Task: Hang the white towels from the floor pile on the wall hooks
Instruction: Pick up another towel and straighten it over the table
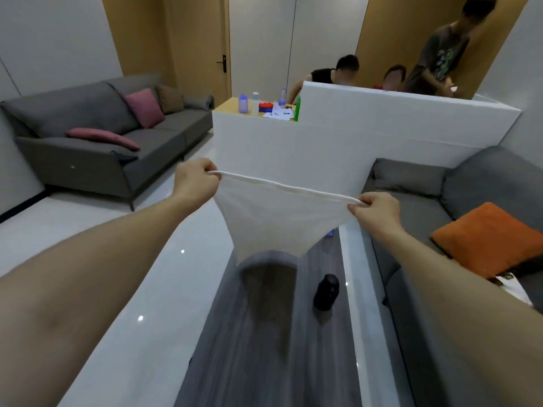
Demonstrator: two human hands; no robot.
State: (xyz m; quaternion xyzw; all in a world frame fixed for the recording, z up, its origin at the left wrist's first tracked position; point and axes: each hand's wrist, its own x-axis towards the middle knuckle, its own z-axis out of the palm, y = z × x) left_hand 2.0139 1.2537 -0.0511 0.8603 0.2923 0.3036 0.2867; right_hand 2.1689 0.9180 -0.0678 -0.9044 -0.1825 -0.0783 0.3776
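Observation:
A white towel (276, 218) hangs spread out in front of me, its top edge stretched taut between both hands. My left hand (195, 182) pinches the towel's upper left corner. My right hand (377, 211) pinches the upper right corner, a little lower. The cloth narrows downward and ends above a grey wood-grain table (264, 333). No floor pile and no wall hooks are in view.
A small black object (326, 292) lies on the table. A white partition (338, 148) stands straight ahead, with bottles on a counter (232, 108) behind it and three people beyond. A grey sofa (97, 136) stands left; another sofa with an orange cushion (490, 239) is at right.

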